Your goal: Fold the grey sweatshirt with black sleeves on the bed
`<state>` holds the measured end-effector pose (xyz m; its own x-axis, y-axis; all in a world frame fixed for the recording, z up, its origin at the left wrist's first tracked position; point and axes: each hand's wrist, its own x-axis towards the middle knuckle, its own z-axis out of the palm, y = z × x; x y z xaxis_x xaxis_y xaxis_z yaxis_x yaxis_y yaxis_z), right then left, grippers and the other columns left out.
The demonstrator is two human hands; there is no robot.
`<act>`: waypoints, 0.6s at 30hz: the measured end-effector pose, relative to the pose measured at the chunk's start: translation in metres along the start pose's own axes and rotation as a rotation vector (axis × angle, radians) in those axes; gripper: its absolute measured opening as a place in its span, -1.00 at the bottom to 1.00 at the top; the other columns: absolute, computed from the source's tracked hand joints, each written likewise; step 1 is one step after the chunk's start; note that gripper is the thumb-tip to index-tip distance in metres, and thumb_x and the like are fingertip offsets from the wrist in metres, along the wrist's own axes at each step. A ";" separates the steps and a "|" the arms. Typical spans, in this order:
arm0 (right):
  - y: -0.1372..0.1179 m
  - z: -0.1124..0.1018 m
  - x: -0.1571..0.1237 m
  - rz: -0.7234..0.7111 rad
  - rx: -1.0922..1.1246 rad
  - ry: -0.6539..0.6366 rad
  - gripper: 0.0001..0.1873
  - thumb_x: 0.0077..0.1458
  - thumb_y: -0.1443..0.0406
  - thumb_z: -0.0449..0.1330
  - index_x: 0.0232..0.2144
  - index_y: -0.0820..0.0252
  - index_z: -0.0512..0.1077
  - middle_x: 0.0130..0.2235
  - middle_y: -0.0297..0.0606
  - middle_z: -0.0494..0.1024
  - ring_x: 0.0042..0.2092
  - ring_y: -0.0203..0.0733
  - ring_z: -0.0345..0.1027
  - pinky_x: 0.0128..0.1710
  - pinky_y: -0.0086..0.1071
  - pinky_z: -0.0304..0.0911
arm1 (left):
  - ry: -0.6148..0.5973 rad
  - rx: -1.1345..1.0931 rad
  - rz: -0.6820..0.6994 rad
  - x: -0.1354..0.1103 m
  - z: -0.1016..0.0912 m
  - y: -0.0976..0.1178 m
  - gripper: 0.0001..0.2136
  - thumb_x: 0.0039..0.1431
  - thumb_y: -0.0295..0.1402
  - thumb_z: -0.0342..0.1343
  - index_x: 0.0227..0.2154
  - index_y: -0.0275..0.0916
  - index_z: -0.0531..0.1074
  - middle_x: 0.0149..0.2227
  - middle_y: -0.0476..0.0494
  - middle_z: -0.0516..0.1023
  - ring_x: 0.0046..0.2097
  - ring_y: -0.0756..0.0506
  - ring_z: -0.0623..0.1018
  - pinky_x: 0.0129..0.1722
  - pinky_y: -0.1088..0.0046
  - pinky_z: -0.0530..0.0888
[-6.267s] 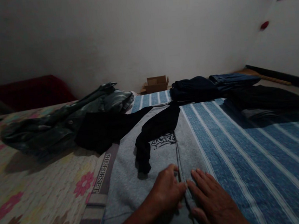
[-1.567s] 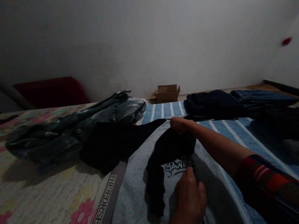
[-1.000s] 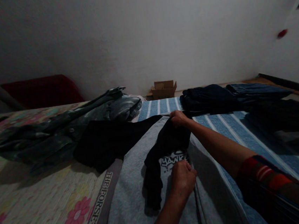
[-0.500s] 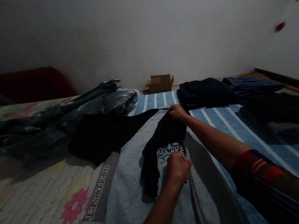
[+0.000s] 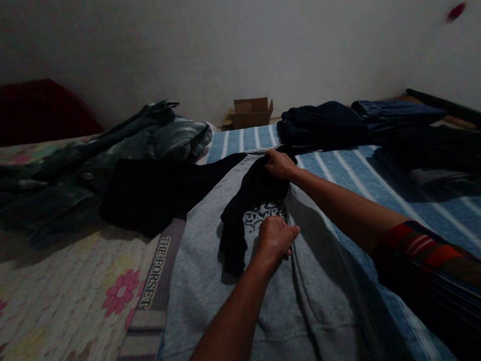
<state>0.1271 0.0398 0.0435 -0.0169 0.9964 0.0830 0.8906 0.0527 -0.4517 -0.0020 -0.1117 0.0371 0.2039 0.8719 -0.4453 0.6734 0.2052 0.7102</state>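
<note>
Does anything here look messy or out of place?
Yes: left of the grey sweatshirt with black sleeves, a dark grey-green garment lies crumpled, while the dark folded clothes to its right lie in flat piles. Nothing looks spilled.

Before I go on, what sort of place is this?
Likely a bedroom: a blue, white-striped fabric sheet and a cream, floral fabric cover spread like bedding, with folded navy cloth garments on the sheet.

Dim light; pale wall (image 5: 210, 41) behind flowered, blue-striped bedding (image 5: 350, 170).
</note>
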 end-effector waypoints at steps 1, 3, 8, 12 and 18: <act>0.000 -0.002 -0.005 -0.017 -0.015 -0.011 -0.46 0.07 0.33 0.06 0.13 0.18 0.20 -0.01 -0.10 0.47 0.02 0.01 0.32 -0.05 -0.24 0.21 | -0.021 0.000 0.016 -0.001 -0.001 -0.001 -0.82 -0.03 -0.30 0.16 -0.61 -0.28 0.36 -0.81 0.09 0.25 -0.72 0.01 0.39 -0.71 0.61 0.25; 0.000 -0.007 -0.013 -0.050 -0.046 -0.037 -0.45 0.06 0.34 0.08 0.14 0.14 0.22 0.01 -0.10 0.46 0.06 0.04 0.29 -0.02 -0.21 0.19 | -0.065 0.002 0.037 -0.005 -0.003 -0.003 -0.78 -0.04 -0.29 0.17 -0.64 -0.27 0.33 -0.80 0.07 0.27 -0.73 0.02 0.37 -0.71 0.61 0.24; -0.010 -0.016 -0.012 -0.119 -0.107 -0.147 -0.44 0.05 0.40 0.11 0.13 0.10 0.26 -0.02 -0.11 0.49 -0.02 0.03 0.38 -0.10 -0.25 0.26 | -0.165 -0.031 0.024 -0.014 -0.008 -0.006 -0.76 -0.08 -0.37 0.17 -0.70 -0.25 0.24 -0.82 0.08 0.24 -0.75 0.04 0.34 -0.75 0.62 0.19; -0.033 -0.020 -0.003 -0.181 -0.148 -0.321 -0.38 0.02 0.46 0.12 0.15 0.06 0.23 -0.25 -0.21 0.59 -0.37 -0.17 0.48 -0.35 -0.39 0.33 | -0.174 -0.067 0.014 -0.014 -0.007 -0.010 -0.79 -0.11 -0.46 0.12 -0.72 -0.24 0.21 -0.81 0.08 0.24 -0.75 0.01 0.37 -0.79 0.63 0.16; -0.062 -0.010 -0.005 -0.280 -0.259 -0.459 -0.45 -0.17 0.35 0.32 -0.04 0.23 0.39 -0.28 -0.10 0.59 -0.35 -0.10 0.50 -0.40 -0.41 0.33 | -0.220 -0.115 -0.032 -0.009 -0.006 -0.016 -0.84 -0.13 -0.51 0.10 -0.69 -0.27 0.25 -0.76 0.04 0.30 -0.74 -0.03 0.40 -0.81 0.59 0.22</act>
<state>0.0767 0.0307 0.0797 -0.4105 0.8767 -0.2507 0.9047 0.3574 -0.2317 -0.0186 -0.1200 0.0330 0.3423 0.7489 -0.5675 0.5990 0.2914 0.7458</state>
